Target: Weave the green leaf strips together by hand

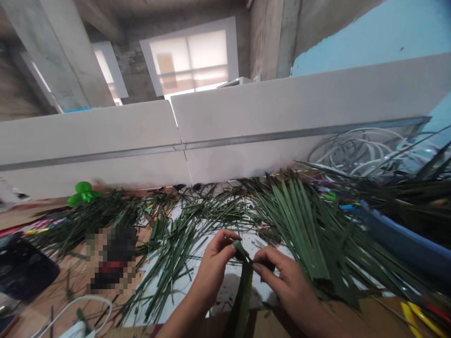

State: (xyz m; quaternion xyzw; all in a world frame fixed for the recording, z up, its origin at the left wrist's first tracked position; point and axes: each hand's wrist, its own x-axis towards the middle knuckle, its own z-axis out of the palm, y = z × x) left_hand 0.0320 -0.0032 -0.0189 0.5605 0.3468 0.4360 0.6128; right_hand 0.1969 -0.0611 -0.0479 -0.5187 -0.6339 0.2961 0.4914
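Observation:
Both my hands hold one long green palm leaf strip (243,295) that runs from its tip down toward me. My left hand (214,265) pinches the tip from the left, fingers curled. My right hand (285,277) pinches the same tip from the right, thumb and fingers pressed together. The strip's upper end looks folded between the two pinches. Under the hands lies white paper (225,281) on a table scattered with leaf trimmings.
A fan of long palm leaves (310,230) lies right of my hands. Thin leaf scraps (169,225) cover the middle and left. A green plastic piece (82,192), a dark pouch (24,270), white cable (77,310), white cord coils (366,150) and a white partition (246,126) surround them.

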